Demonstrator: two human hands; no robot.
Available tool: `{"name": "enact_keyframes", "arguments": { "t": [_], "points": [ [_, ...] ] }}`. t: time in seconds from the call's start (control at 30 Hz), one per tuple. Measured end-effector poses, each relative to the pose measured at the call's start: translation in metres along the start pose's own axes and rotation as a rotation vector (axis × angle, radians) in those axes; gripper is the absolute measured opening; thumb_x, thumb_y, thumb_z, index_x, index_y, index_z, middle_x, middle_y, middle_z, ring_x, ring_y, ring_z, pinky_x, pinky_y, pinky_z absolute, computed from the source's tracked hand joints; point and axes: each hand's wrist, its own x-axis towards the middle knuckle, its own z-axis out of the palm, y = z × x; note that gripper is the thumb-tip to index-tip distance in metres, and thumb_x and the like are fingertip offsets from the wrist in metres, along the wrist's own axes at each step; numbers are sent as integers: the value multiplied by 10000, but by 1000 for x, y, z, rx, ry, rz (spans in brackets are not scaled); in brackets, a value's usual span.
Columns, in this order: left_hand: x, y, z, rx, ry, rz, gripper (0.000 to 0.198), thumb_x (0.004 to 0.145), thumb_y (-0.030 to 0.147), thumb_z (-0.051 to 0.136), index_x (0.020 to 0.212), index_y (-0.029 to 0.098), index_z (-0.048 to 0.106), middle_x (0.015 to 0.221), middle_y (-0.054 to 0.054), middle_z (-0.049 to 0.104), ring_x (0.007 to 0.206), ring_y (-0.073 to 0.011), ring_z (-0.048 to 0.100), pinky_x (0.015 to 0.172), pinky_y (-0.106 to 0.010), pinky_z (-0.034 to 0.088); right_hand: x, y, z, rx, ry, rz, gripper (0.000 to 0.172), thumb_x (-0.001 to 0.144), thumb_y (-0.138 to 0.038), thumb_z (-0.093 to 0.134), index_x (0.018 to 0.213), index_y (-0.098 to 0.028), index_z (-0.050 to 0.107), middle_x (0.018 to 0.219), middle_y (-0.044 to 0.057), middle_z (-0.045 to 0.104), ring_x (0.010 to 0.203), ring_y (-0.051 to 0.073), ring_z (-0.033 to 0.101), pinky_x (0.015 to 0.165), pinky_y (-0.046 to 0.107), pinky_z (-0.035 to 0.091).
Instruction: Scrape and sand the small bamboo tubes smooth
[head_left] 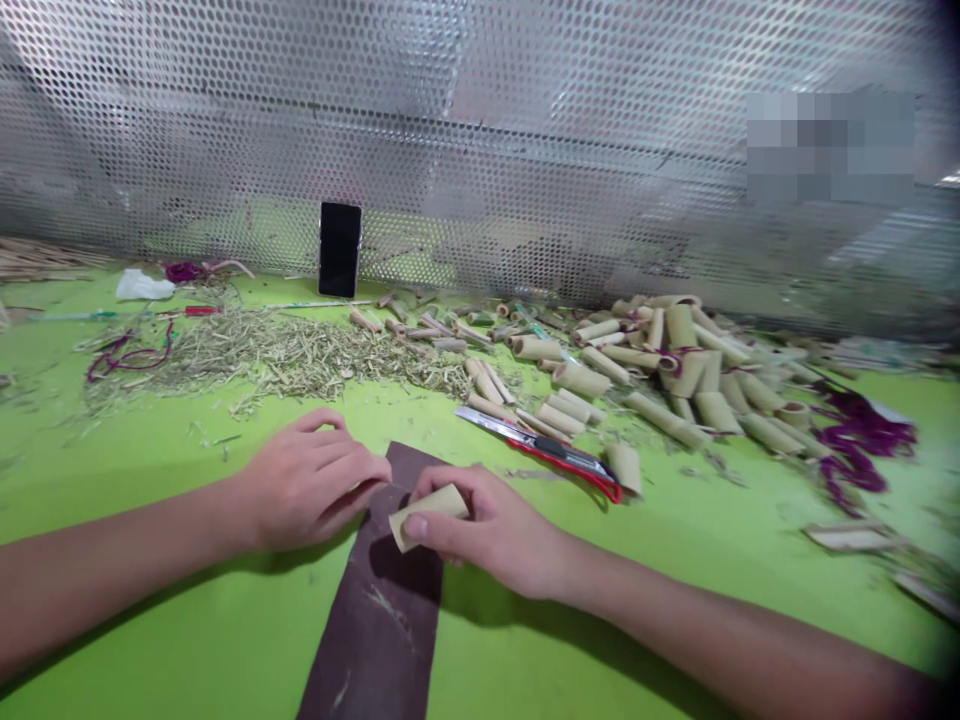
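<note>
Perforated metal sheeting (480,110) rises behind the green tabletop (750,530). At left, the left hand (309,482) curls closed with nothing visible in it, just beside a dark abrasive strip (379,640). Above that strip, the right hand (495,530) grips a short pale cane tube (429,512) between thumb and fingers. Further right lie a red-handled utility knife (570,468) and a heap of similar tubes (716,410).

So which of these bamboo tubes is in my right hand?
The short pale piece pinched in your right hand over the dark strip; every other tube lies loose on the green surface.
</note>
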Motion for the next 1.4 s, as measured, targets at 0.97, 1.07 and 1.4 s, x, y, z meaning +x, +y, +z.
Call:
{"name": "enact_keyframes", "arguments": {
  "t": [0.97, 1.07, 1.4],
  "points": [
    [-6, -20, 3, -62, 17, -136, 193, 1017, 258, 522, 906, 171, 655, 729, 31, 709, 614, -126, 620, 760, -318, 472, 1, 3, -2, -40, -17, -31, 419, 802, -582, 778, 863, -182, 669, 702, -23, 600, 575, 107, 464, 509, 240, 340],
    [-5, -20, 4, -35, -10, -152, 293, 1058, 283, 445, 869, 173, 640, 706, 22, 694, 593, -134, 598, 758, -331, 465, 0, 1, -1, -45, -11, -19, 425, 797, -584, 781, 863, -181, 668, 718, -18, 610, 589, 109, 467, 525, 243, 343],
    [-6, -26, 10, 101, -150, -273, 311, 1036, 252, 383, 866, 173, 631, 785, -29, 703, 729, -198, 635, 835, -414, 459, 0, 0, -1, 6, -3, -40, 434, 811, -585, 767, 953, -196, 637, 766, -23, 587, 619, 112, 479, 556, 248, 376]
  ]
}}
